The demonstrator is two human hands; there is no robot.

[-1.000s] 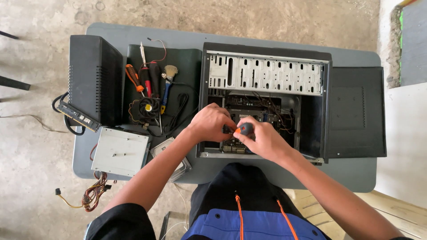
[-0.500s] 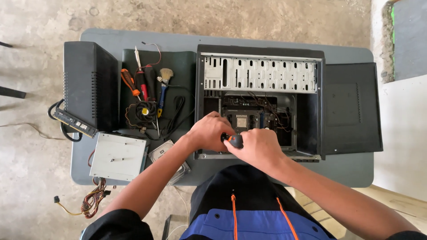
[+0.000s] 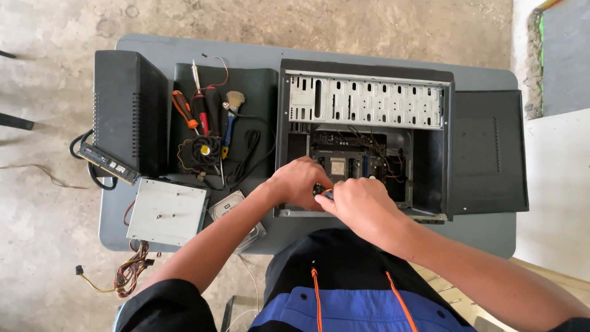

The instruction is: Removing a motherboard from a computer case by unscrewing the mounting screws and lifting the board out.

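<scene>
Hands meet at near edge of open computer case (image 3: 369, 92): left hand (image 3: 300, 182) and right hand (image 3: 356, 206) pinch 1 small dark part (image 3: 322, 192); motherboard (image 3: 344, 163) just beyond.

- One open computer case (image 3: 369, 132) on the table (image 3: 485, 230).
- Two hands: left hand (image 3: 299, 182), right hand (image 3: 359, 206).
- Two screwdrivers (image 3: 184, 109).
- One small fan (image 3: 201, 149).
- One silver power box (image 3: 167, 212).
- One black side panel (image 3: 488, 154).
</scene>
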